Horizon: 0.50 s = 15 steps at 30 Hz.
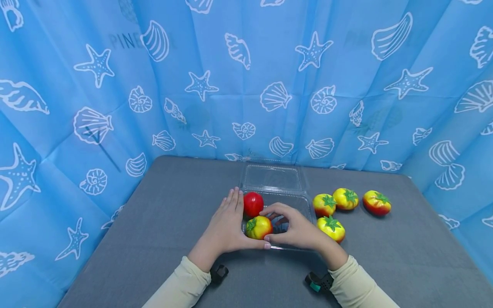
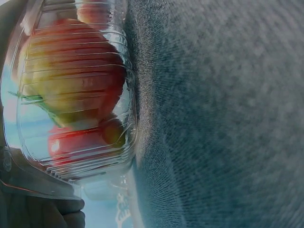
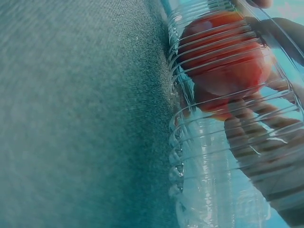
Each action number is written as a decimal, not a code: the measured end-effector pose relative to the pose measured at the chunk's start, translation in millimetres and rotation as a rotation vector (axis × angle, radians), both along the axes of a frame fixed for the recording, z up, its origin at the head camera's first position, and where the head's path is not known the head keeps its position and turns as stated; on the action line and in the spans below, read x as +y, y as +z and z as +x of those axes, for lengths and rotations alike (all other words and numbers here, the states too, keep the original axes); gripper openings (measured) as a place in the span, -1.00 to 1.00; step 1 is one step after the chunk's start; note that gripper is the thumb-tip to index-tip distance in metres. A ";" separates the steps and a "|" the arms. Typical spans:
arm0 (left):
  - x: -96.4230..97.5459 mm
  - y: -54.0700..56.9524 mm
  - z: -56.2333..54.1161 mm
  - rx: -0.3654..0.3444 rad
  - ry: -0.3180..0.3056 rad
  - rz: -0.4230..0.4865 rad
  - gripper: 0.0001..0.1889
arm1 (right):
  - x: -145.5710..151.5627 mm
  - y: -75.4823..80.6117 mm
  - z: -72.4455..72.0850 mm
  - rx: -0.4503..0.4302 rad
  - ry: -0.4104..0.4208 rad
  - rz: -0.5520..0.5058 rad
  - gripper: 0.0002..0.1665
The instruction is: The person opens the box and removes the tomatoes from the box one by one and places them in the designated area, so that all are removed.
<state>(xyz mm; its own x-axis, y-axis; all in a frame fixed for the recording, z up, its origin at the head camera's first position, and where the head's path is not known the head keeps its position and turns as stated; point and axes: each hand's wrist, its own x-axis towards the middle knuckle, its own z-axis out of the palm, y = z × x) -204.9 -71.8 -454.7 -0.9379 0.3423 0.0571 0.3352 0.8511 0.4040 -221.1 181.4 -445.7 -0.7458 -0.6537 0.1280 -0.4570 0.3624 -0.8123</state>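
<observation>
A clear plastic clamshell box (image 1: 285, 197) lies with its lid (image 1: 271, 177) folded back. Inside, on the left, are a red tomato (image 1: 253, 204) and, nearer the front, a yellow-red tomato (image 1: 259, 227) with green leaves. My left hand (image 1: 227, 229) rests along the box's left side, fingers straight and thumb stretched along the front rim. My right hand (image 1: 294, 226) reaches into the box, its thumb and curled fingers at the right side of the yellow-red tomato (image 3: 223, 57). The left wrist view shows that tomato (image 2: 76, 76) through the ribbed wall.
Several yellow-red tomatoes with green leaves stand right of the box: one near its corner (image 1: 331, 229), one behind it (image 1: 324, 205), one farther back (image 1: 345, 199) and one at far right (image 1: 376, 202). A blue shell-print curtain (image 1: 262, 119) hangs behind the grey table (image 1: 173, 205).
</observation>
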 end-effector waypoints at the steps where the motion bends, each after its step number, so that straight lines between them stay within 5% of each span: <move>1: -0.1 0.3 0.1 -0.001 0.001 0.001 0.53 | 0.0 -0.1 -0.1 0.000 0.001 0.000 -0.35; 15: -1.5 1.4 0.5 0.004 -0.007 0.009 0.51 | 0.7 3.6 1.1 0.004 -0.018 0.018 -0.38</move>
<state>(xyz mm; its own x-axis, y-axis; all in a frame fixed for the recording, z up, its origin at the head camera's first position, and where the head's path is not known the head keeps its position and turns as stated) -204.5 -73.3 -453.3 -0.9353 0.3479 0.0644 0.3426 0.8452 0.4101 -220.0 182.0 -442.1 -0.7568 -0.6427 0.1191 -0.4537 0.3854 -0.8035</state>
